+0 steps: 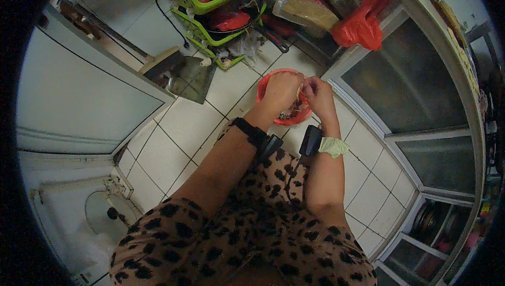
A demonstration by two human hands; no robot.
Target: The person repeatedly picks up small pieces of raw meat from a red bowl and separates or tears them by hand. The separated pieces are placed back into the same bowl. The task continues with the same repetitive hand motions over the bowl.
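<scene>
My left hand (285, 87) is curled over a red plastic bin (260, 92) on the tiled floor, its fingers mostly hidden. A small pale item (298, 90) shows at its right edge; I cannot tell what it is, but the hand appears closed on it. My right hand (318, 92) is at the bin's right rim. Its bent fingertips come together beside that item, and whether they grip it is unclear. Light and dark scraps (292, 111) lie inside the bin, below the hands.
A green plastic rack (197, 5) stands ahead, holding bags and a dark pan (227, 29). Left are a dustpan (189, 78) and a white door panel (86, 96). A cabinet with glazed doors (402, 77) runs along the right, a red plastic bag (361, 29) hanging at its corner.
</scene>
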